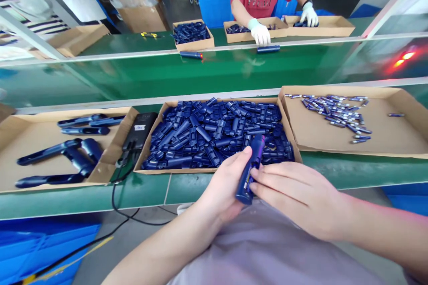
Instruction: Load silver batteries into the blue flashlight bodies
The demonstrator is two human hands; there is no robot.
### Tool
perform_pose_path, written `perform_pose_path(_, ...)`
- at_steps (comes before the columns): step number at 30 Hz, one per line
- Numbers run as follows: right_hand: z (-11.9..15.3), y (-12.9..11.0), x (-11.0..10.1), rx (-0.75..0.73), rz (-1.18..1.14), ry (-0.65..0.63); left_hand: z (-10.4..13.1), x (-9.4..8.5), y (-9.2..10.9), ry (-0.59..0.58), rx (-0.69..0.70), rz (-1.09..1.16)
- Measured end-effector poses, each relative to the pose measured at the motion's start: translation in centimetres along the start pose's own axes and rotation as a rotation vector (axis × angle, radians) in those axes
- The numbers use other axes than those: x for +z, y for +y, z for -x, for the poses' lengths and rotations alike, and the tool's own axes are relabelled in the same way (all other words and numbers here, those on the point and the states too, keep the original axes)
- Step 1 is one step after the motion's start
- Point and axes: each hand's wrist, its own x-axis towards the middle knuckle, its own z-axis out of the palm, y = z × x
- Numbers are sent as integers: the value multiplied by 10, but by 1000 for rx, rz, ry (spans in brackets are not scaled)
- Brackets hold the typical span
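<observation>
My left hand (223, 186) grips a dark blue plastic tube-shaped part (251, 167), held upright just in front of my body. My right hand (294, 196) touches the lower side of that same part with its fingertips. Right behind my hands a cardboard tray (147, 153) is heaped with several dark blue plastic housings (217, 129). To the right, another cardboard tray (384, 142) holds several small blue-and-silver cylinders (334, 111). A tray on the left (20, 124) holds long dark blue handle pieces (63, 151).
A black device (140, 131) with a cable (115, 196) lies between the left and middle trays. Beyond is a green conveyor belt (167, 71) carrying blue tubes (190, 54). A person in a red shirt with white gloves (261, 33) works across it at more trays.
</observation>
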Motion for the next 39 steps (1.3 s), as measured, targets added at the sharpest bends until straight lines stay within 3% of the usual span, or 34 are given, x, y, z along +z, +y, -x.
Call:
perform_pose_path(4,-2,7,7,100,-11,4,1,-5,6,17,60,-40)
perform_pose_path(7,0,48,10,301,125,-8,0,-7,11,4,117,-70)
perform_pose_path(10,10,99,18,522,301,-263,0,-9,16,4,61,-59)
perform_pose_path(12,14,124,23,534,320,-430,1,-10,17,-1,-10,-14)
perform_pose_path(14,13,135,26,502,307,-465,2,-11,17,-21,-52,44)
perform_pose_path(17,5,126,23,516,158,-308,6,-12,16,-28,-34,93)
perform_pose_path(19,-2,107,17,625,-127,-120,7,-12,15,-8,3,81)
perform_pose_path(21,-8,84,10,693,-403,-22,7,-11,14,21,28,59)
perform_pose_path(26,-22,43,-3,645,-489,-105,5,-10,10,21,12,118)
perform_pose_path(34,-39,30,-3,547,-444,-190,8,-9,5,-143,27,162)
perform_pose_path(39,-41,22,-2,529,-412,-177,7,-10,3,-179,56,147)
